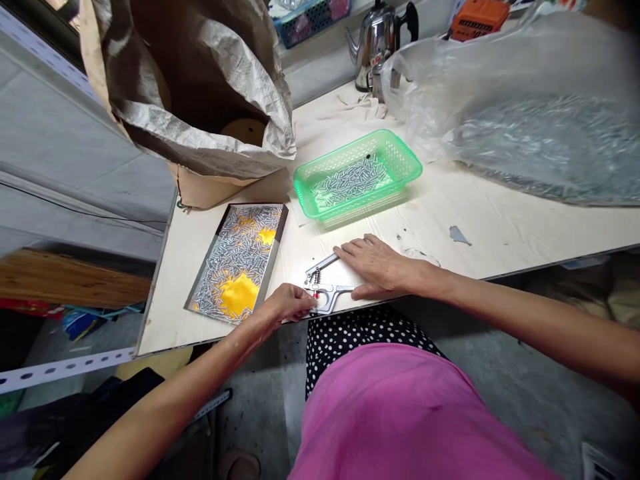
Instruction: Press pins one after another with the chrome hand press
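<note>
A small metal hand press tool (324,287) lies near the table's front edge. My right hand (377,267) rests on its handles, fingers curled over the upper lever. My left hand (290,303) pinches a tiny part at the tool's jaw, where a red spot shows. Just left of my left hand lies a flat tray (239,261) with a yellow lining, covered with several small silver metal pieces. Behind the tool stands a green plastic basket (357,175) holding more of the same silver pieces.
A big brown paper sack (200,100) stands open at the back left. A clear plastic bag (525,113) full of metal parts lies at the right. A steel kettle (377,40) stands at the back. The table edge (165,343) runs close to my lap.
</note>
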`<move>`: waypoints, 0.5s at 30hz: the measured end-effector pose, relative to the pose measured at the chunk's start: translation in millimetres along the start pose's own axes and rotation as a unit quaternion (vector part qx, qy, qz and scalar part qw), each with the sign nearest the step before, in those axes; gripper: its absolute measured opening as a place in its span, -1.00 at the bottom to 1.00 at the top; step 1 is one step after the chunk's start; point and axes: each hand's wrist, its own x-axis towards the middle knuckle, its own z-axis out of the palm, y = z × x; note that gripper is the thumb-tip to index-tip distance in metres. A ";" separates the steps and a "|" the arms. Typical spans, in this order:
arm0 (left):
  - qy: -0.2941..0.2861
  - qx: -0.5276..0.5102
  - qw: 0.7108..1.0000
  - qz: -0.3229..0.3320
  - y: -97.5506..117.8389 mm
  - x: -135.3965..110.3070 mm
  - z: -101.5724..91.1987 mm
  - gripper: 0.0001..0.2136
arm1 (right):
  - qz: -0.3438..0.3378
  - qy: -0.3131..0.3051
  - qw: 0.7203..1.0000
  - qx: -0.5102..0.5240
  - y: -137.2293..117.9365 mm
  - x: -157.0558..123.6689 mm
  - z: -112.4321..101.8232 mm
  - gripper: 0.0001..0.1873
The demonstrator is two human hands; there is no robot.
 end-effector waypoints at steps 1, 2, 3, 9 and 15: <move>-0.001 0.003 1.000 -0.001 0.2 0.6 -0.2 -0.62 | 0.000 0.003 1.000 0.005 -1.1 -1.5 1.1 -0.08; -0.003 0.005 1.000 -0.001 0.5 0.7 -0.3 -0.63 | 0.000 0.006 1.000 0.010 -2.1 -3.0 2.5 -0.11; -0.004 0.010 1.000 -0.002 0.9 0.0 -0.4 -0.65 | 0.003 0.011 1.000 0.014 -3.0 -4.6 4.1 -0.14; 0.145 0.247 0.950 0.128 4.4 -21.7 10.0 -0.72 | -0.007 0.045 0.998 0.039 -10.1 -14.1 12.8 -0.27; 0.202 0.420 0.787 0.405 21.3 -13.0 33.5 -0.47 | 0.009 0.081 0.994 0.069 -14.0 -19.9 16.3 -0.17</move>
